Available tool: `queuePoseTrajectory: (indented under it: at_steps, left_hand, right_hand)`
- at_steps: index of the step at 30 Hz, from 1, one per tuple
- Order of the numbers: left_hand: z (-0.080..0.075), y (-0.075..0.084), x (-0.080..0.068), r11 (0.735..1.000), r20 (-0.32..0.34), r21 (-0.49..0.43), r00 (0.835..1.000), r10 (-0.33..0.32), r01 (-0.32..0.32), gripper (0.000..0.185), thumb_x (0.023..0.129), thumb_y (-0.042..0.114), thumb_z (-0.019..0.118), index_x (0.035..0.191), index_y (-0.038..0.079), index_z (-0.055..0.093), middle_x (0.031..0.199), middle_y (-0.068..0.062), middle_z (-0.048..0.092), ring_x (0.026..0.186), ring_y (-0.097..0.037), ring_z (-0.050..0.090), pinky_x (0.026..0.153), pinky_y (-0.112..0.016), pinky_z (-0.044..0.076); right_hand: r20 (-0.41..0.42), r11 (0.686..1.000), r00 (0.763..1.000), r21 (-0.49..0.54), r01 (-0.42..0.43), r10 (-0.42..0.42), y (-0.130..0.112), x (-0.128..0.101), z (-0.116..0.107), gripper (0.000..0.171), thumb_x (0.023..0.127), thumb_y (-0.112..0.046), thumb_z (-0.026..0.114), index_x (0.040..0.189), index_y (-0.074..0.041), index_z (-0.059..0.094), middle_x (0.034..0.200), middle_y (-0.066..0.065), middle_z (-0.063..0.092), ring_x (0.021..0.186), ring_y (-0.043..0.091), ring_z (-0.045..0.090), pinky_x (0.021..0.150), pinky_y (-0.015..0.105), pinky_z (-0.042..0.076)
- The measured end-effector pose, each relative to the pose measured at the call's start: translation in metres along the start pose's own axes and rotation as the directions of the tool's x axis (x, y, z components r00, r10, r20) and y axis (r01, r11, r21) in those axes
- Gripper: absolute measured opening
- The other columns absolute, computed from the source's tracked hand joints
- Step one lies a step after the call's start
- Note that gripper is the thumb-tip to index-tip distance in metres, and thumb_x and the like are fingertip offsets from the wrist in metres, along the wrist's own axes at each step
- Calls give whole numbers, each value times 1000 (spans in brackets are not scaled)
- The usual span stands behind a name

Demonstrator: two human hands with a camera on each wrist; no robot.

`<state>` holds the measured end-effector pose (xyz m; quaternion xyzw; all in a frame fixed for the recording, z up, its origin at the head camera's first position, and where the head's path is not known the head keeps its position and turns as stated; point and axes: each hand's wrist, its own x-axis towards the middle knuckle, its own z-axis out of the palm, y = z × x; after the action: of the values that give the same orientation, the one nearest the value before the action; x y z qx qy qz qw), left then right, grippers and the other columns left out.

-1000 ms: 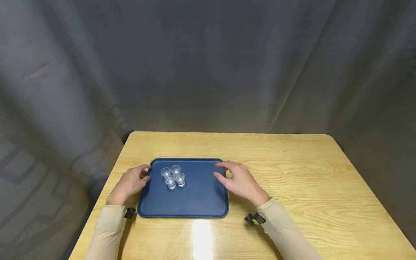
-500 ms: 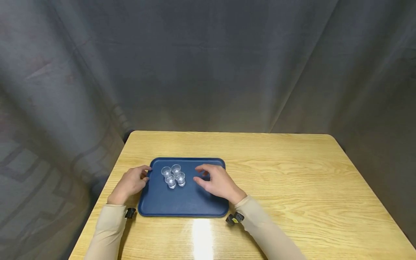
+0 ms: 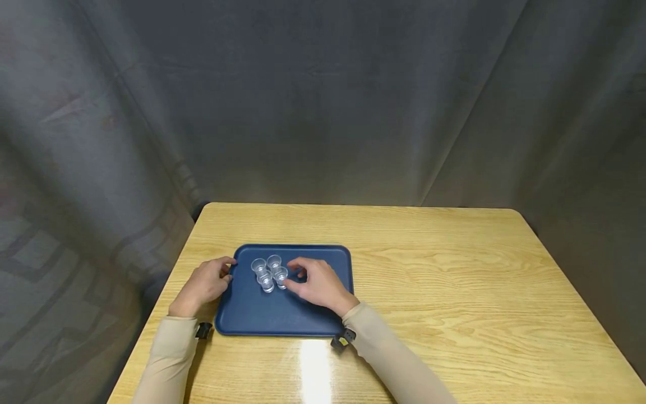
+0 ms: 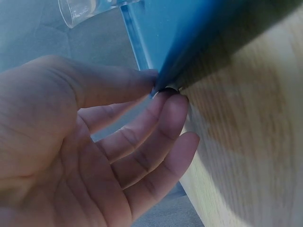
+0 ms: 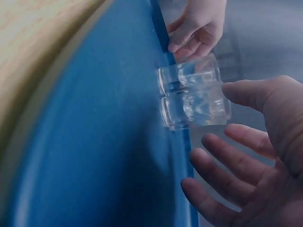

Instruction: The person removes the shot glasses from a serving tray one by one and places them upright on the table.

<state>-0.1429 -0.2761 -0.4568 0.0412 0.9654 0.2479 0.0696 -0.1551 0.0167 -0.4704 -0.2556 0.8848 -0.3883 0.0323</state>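
Note:
Several clear shot glasses (image 3: 266,282) stand upright in a close cluster on a blue tray (image 3: 272,320), left of its middle. My right hand (image 3: 320,285) is over the tray, right of the cluster. Its thumb and fingers are spread apart around the side of the nearest glass (image 3: 280,275). In the right wrist view the thumb overlaps the rim of a glass (image 5: 206,106), while the other fingers reach past it, loosely bent. My left hand (image 3: 204,282) pinches the tray's left edge. Its thumb lies on the rim (image 4: 142,52) and its fingertips curl beneath.
The tray lies on a light wooden table (image 3: 429,280), near its left side. A dark grey curtain (image 3: 313,112) hangs behind the table and along both sides. A bright light reflection falls on the table in front of the tray.
My right hand has moved left from the tray's right edge across to the glasses. My left hand has stayed at the left edge, and the glasses stand as before.

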Motion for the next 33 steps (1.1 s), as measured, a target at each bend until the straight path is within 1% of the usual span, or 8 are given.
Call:
queuePoseTrajectory:
  at_steps: [4, 8, 14, 20, 28, 33]
  left_hand:
    - [0, 0, 0, 1000, 8, -5, 1000, -14, 14, 43, 96, -2, 66, 138, -8, 62, 113, -26, 72, 92, -31, 70, 78, -47, 59]
    - [1, -1, 0, 1000, 4, -2, 1000, -9, 9, 43, 95, -2, 66, 138, -8, 63, 111, -26, 72, 91, -31, 69, 78, -47, 59]
    - [2, -1, 1, 1000, -4, 8, 1000, 0, 0, 42, 95, -2, 65, 137, -7, 63, 109, -24, 72, 91, -32, 69, 79, -48, 58]
    - [2, -1, 2, 1000, -6, 10, 1000, 5, -5, 42, 95, -2, 65, 136, -7, 63, 109, -24, 72, 92, -32, 69, 80, -49, 58]
    - [3, -3, 2, 1000, -1, -1, 1000, 3, -3, 42, 96, -2, 65, 137, -6, 63, 109, -24, 71, 92, -32, 68, 80, -49, 57]
    - [3, -3, 2, 1000, 2, -5, 1000, 2, -2, 43, 96, -2, 65, 138, -6, 63, 110, -24, 71, 91, -31, 67, 79, -49, 57]
  right_hand:
    - [5, 1000, 1000, 9, -27, 27, 1, 3, 7, 40, 95, -39, 79, 127, -14, 77, 115, -1, 79, 99, 14, 74, 88, 30, 57]
    - [13, 998, 999, 49, -45, 45, 3, 4, 13, 41, 95, -40, 80, 128, -16, 76, 117, -1, 79, 99, 13, 73, 88, 28, 57]
    - [2, 995, 999, 93, -41, 41, 1, 5, 16, 42, 94, -37, 82, 129, -15, 75, 117, 1, 79, 98, 14, 74, 85, 26, 57]
    - [-8, 993, 999, 112, -37, 39, 1, 5, 16, 41, 93, -35, 82, 127, -13, 76, 115, 2, 80, 96, 14, 75, 83, 25, 57]
    - [-63, 986, 997, 162, -27, 38, 3, 5, 14, 36, 91, -31, 86, 120, -13, 78, 101, 2, 80, 88, 12, 75, 79, 22, 57]
    - [-101, 985, 994, 171, -30, 48, 7, 4, 10, 36, 89, -32, 87, 118, -12, 79, 96, 1, 79, 84, 8, 73, 77, 21, 57]
